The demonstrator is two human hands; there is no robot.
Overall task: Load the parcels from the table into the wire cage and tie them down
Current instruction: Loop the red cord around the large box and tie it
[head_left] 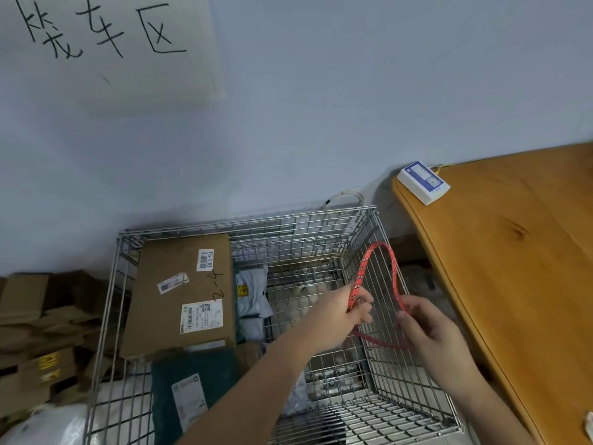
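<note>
A wire cage [250, 224] stands against the wall below me. Inside it lie a large brown carton [179, 303] with labels, a dark green bag [179, 390] in front of it, and grey poly mailers [252, 293] to its right. A red patterned rope [378, 252] loops up over the cage's right wall. My left hand [348, 311] pinches one side of the loop. Over on the loop's other side, my right hand [426, 329] grips the rope, and a length sags between the two hands.
A wooden table [513, 252] runs along the right, carrying a white device [423, 183] at its far corner. Flattened cardboard boxes [35, 316] pile up left of the cage, with a white plastic bag [41, 425] below them. A paper sign [106, 46] hangs on the wall.
</note>
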